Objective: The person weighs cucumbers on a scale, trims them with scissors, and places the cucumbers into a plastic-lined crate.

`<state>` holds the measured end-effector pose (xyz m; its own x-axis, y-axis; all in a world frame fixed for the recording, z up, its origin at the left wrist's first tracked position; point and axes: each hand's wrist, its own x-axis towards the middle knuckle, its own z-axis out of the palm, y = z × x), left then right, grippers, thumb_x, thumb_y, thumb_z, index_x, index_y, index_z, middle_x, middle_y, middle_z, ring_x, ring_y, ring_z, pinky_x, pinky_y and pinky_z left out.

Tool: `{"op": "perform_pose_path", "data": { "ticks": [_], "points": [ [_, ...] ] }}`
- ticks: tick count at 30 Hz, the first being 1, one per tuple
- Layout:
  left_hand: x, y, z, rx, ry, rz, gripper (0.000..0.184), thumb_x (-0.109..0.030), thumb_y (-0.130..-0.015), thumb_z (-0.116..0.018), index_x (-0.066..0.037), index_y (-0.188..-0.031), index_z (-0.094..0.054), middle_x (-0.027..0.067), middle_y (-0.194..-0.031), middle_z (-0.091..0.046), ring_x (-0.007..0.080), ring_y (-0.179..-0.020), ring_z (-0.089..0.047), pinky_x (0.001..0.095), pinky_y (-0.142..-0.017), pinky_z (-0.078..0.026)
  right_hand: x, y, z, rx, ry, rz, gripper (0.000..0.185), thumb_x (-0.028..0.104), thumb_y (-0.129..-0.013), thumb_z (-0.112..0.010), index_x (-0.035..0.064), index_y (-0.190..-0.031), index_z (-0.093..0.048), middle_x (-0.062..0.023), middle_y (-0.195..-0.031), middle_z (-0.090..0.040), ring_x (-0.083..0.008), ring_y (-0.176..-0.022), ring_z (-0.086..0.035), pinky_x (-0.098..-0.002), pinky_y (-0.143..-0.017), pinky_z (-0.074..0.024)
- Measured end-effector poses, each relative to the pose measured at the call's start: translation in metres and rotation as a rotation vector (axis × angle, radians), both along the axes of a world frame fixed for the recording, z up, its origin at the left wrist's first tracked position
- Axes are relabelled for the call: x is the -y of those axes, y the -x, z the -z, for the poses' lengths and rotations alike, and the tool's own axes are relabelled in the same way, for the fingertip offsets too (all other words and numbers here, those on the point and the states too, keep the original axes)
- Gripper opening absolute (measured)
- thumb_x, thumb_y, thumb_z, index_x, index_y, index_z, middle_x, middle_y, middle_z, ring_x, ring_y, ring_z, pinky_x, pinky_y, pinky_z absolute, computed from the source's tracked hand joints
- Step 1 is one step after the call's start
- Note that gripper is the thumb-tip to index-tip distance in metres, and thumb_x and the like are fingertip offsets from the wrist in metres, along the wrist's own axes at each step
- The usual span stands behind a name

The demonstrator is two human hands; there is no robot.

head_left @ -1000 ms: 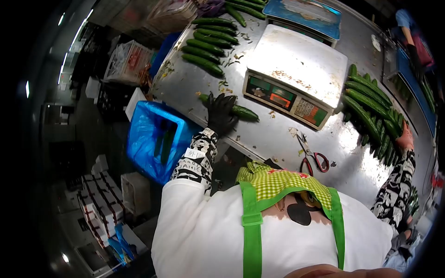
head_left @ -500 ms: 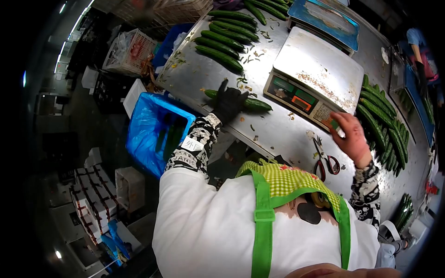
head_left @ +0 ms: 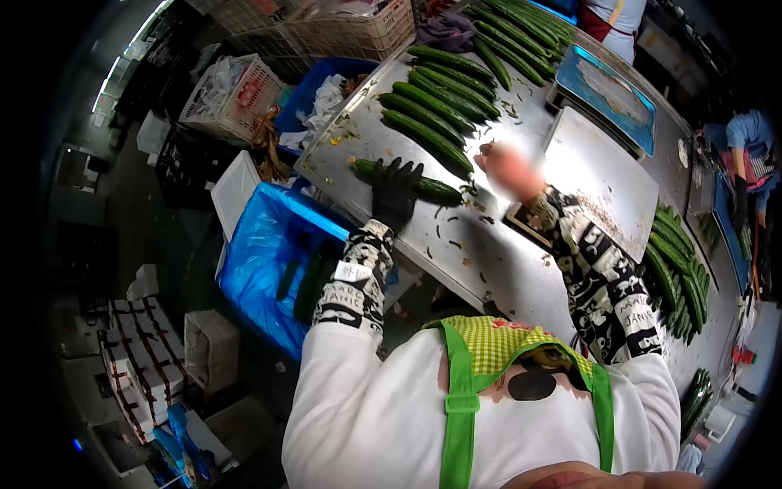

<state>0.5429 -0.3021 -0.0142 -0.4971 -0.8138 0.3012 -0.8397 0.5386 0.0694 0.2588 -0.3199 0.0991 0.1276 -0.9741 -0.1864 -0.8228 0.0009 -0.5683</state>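
My left hand [head_left: 396,194], in a black glove, lies over a single cucumber [head_left: 437,191] near the table's left edge, its fingers wrapped across it. My bare right hand [head_left: 511,169] is blurred by motion beside a row of cucumbers [head_left: 432,116]; what its fingers do is not clear. My right forearm reaches across the front of the scale [head_left: 601,169] and covers most of its display. Small green scraps are scattered on the metal table [head_left: 432,236] between the hands.
A blue-lined bin [head_left: 269,259] with cucumbers inside stands below my left arm. More cucumbers [head_left: 678,269] are piled right of the scale. A blue tray scale [head_left: 607,96] is behind it. Crates [head_left: 354,31] stand at the upper left. Another person [head_left: 749,134] is at the far right.
My right hand has moved left from the cucumber pile on the right, past the scale, to near the row. My left hand stays on its cucumber. The view has shifted.
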Motion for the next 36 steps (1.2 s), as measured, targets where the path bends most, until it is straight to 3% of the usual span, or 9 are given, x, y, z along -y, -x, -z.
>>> {"op": "perform_pose_path", "data": {
  "ticks": [1,3,12,18,22,25,30,33,36],
  "points": [
    [0.000,0.000,0.000,-0.017,-0.027,0.004,0.072,-0.023,-0.080,-0.069,-0.020,-0.148,-0.045,0.0081,-0.141,-0.051,0.0343,-0.140,-0.037,0.0650,-0.120,-0.013,0.023,0.000,0.073,0.070,0.422,-0.005,0.043,0.043,-0.097,-0.058,0.0038,-0.100,-0.075,-0.0165,-0.081,-0.071,-0.0311,-0.077,-0.068,-0.0419,-0.070,-0.0537],
    [0.003,-0.002,0.001,-0.041,-0.022,0.031,0.074,-0.024,-0.079,-0.071,-0.015,-0.147,-0.044,0.0103,-0.144,-0.047,0.0351,-0.142,-0.032,0.0649,-0.121,-0.011,0.046,-0.036,0.024,-0.351,-0.003,0.201,0.033,0.036,-0.098,-0.063,0.0082,-0.083,-0.072,-0.0072,-0.076,-0.069,-0.0223,-0.061,-0.065,-0.0363,-0.054,-0.0545],
    [0.002,-0.007,-0.014,-0.111,-0.125,0.023,0.074,-0.022,-0.081,-0.072,-0.012,-0.148,-0.043,0.0117,-0.145,-0.046,0.0344,-0.143,-0.032,0.0627,-0.122,-0.011,0.106,-0.083,0.035,-0.397,-0.222,-0.004,0.050,0.055,-0.091,-0.060,0.0088,-0.076,-0.067,-0.0052,-0.068,-0.063,-0.0201,-0.056,-0.058,-0.0378,-0.052,-0.0480],
    [0.008,-0.008,-0.013,-0.154,-0.127,0.045,0.069,-0.025,-0.083,-0.069,-0.011,-0.146,-0.045,0.0120,-0.143,-0.048,0.0335,-0.142,-0.034,0.0618,-0.122,-0.009,0.118,-0.084,0.036,-0.383,-0.140,0.031,0.061,0.068,-0.087,-0.058,0.0092,-0.071,-0.063,-0.0038,-0.062,-0.058,-0.0187,-0.053,-0.053,-0.0389,-0.050,-0.0436],
    [0.008,-0.013,-0.015,-0.197,-0.132,0.053,0.069,-0.025,-0.081,-0.069,-0.012,-0.145,-0.046,0.0113,-0.143,-0.048,0.0320,-0.140,-0.036,0.0609,-0.122,-0.012,0.091,-0.083,0.032,-0.280,0.126,0.076,0.069,0.076,-0.084,-0.057,0.0094,-0.068,-0.060,-0.0028,-0.059,-0.055,-0.0177,-0.051,-0.050,-0.0395,-0.049,-0.0407],
    [0.007,-0.018,-0.008,-0.195,-0.116,0.061,0.068,-0.023,-0.077,-0.067,-0.012,-0.141,-0.050,0.0106,-0.140,-0.050,0.0317,-0.138,-0.038,0.0596,-0.120,-0.018,0.071,-0.069,0.056,-0.240,0.083,-0.178,0.077,0.082,-0.082,-0.057,0.0092,-0.058,-0.053,-0.0012,-0.050,-0.047,-0.0158,-0.046,-0.043,-0.0400,-0.045,-0.0339],
    [0.008,-0.026,-0.006,-0.426,0.027,0.119,0.045,-0.014,-0.078,-0.065,-0.012,-0.123,-0.062,0.0089,-0.126,-0.059,0.0327,-0.124,-0.051,0.0560,-0.115,-0.029,-0.013,-0.059,0.062,0.202,0.132,-0.234,0.064,0.072,-0.081,-0.064,0.0090,-0.073,-0.057,-0.0024,-0.064,-0.052,-0.0171,-0.057,-0.049,-0.0378,-0.054,-0.0393],
    [0.004,-0.038,-0.005,-0.580,0.162,-0.133,0.034,-0.011,-0.081,-0.066,-0.011,-0.114,-0.065,0.0101,-0.117,-0.062,0.0320,-0.115,-0.056,0.0525,-0.107,-0.037,-0.024,-0.058,0.072,0.339,0.214,-0.193,0.059,0.067,-0.081,-0.068,0.0089,-0.082,-0.060,-0.0031,-0.073,-0.055,-0.0180,-0.064,-0.052,-0.0364,-0.059,-0.0425],
    [0.012,-0.063,-0.001,-0.564,0.340,-0.553,0.034,-0.023,-0.090,-0.068,-0.005,-0.118,-0.064,0.0150,-0.104,-0.067,0.0374,-0.095,-0.062,0.0488,-0.084,-0.048,-0.020,-0.054,0.083,0.419,0.319,-0.139,0.055,0.062,-0.080,-0.072,0.0088,-0.091,-0.062,-0.0038,-0.081,-0.058,-0.0188,-0.070,-0.055,-0.0351,-0.064,-0.0457]
  ]
}}
